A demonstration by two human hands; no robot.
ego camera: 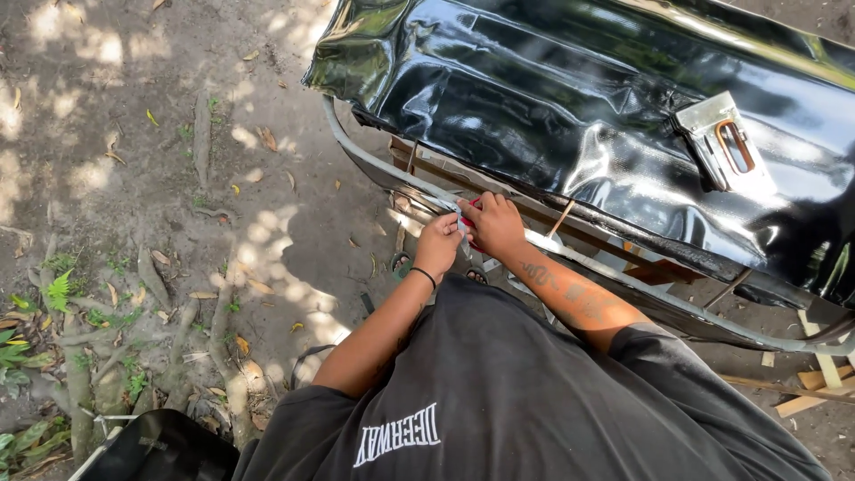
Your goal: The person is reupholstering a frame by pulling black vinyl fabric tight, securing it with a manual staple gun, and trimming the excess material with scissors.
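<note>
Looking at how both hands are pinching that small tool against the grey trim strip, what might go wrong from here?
The small red-handled tool, pinched between left hand and right hand, might slip and nick a finger. It could also scratch the glossy black panel just above the grey trim strip.

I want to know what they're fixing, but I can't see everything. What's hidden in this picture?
- Head view: small red and blue thing, mostly covered by the left hand and right hand; kind unclear.
- Shiny black dented metal panel: cut off by the top and right edges.
- Grey curved metal trim strip: far end runs off the right edge.
</note>
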